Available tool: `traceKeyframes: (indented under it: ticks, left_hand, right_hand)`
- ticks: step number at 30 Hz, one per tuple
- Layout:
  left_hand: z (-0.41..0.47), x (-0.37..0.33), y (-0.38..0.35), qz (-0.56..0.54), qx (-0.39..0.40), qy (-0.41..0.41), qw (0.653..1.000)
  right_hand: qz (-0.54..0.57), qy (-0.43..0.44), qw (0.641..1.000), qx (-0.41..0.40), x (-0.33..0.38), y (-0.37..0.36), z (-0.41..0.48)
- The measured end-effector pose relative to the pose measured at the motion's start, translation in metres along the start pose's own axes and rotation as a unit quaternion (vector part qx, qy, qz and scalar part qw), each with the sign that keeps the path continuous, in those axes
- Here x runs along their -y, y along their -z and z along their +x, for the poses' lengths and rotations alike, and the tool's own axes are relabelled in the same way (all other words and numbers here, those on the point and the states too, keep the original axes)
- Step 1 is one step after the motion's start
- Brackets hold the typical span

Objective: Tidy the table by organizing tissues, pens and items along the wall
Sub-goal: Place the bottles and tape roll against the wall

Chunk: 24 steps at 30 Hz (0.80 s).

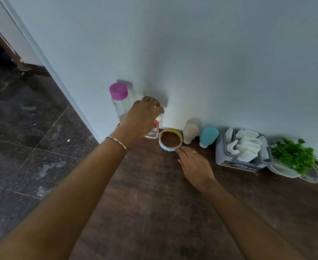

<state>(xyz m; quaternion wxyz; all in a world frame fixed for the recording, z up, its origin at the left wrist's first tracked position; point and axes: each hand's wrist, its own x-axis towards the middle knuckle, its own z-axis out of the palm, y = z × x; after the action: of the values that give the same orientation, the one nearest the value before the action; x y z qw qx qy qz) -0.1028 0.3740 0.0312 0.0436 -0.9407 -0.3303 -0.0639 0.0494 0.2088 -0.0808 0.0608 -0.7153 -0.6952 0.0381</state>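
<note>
The left hand (143, 117) is reaching out over the far left corner of the table (154, 212), wrist bent down, its fingers curling over the top of a small clear bottle (153, 132) and gripping it. That bottle is standing just left of the tape roll (170, 140), almost touching it. The right hand (193, 164) is lying low over the table just in front of the tape roll, palm down, open, with its fingertips (179, 150) touching the roll's near rim and the thumb held apart from it. Both forearms are stretching forward from the near edge.

The tape roll is lying flat on the dark wooden table, close to the pale wall (220, 53). Left of it, beyond the small clear bottle, a tall clear bottle with a pink cap (119, 102) is standing against the wall. Right of the roll, a beige bottle (191, 133) and a teal bottle (208, 136) are standing side by side, then a grey box of white tissues (243, 151), then a green plant (293, 155).

The table is ending just left of the pink-capped bottle, where the dark tiled floor (23, 128) is showing. In front of the tape roll the wood is running bare towards the near edge.
</note>
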Motion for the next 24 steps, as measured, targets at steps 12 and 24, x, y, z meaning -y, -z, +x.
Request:
traceKeyframes:
  ticks: [12,24]
  left_hand:
    - [-0.041,-0.076,-0.082,-0.034,0.125,0.062,0.99]
    - [0.012,-0.09,-0.069,-0.319,-0.048,0.081,0.943]
  right_hand:
    - [0.022,-0.059,0.997,-0.042,-0.018,-0.006,-0.053]
    - [-0.125,-0.089,0.963,-0.223,-0.045,0.049,-0.026]
